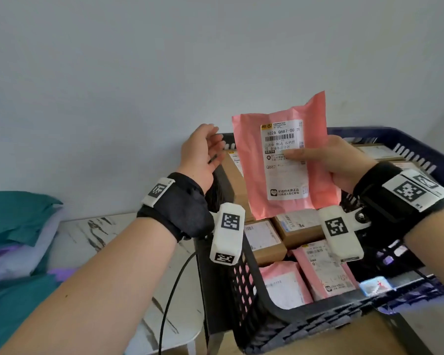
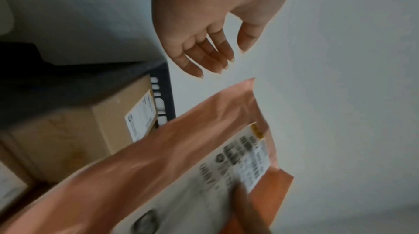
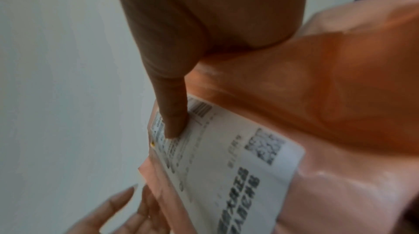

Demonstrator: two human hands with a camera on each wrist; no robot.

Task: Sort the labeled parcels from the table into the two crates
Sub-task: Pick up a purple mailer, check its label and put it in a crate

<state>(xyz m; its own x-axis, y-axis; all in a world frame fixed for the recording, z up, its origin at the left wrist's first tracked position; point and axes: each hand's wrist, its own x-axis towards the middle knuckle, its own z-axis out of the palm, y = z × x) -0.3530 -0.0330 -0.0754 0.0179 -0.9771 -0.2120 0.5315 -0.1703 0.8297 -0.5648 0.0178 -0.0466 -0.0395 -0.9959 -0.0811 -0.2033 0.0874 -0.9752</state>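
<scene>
My right hand (image 1: 301, 157) holds a pink parcel (image 1: 282, 180) upright above the black crate (image 1: 241, 290), thumb pressed on its white label and fingers hidden behind it. The right wrist view shows the thumb (image 3: 174, 121) on the label of the pink parcel (image 3: 317, 94). Just left of the parcel, my left hand (image 1: 210, 147) hangs open, palm toward it, holding nothing and apart from it. In the left wrist view the left hand (image 2: 217, 55) floats above the parcel's (image 2: 158, 166) top edge. Behind at the right is a blue crate (image 1: 395, 134).
The black crate holds several brown boxes (image 1: 300, 226) and pink mailers (image 1: 326, 270); the blue crate also holds boxes. A white marble table (image 1: 100, 234) lies at left, with a black cable (image 1: 172, 290) across it. Teal and purple bedding (image 1: 16, 216) is piled at far left.
</scene>
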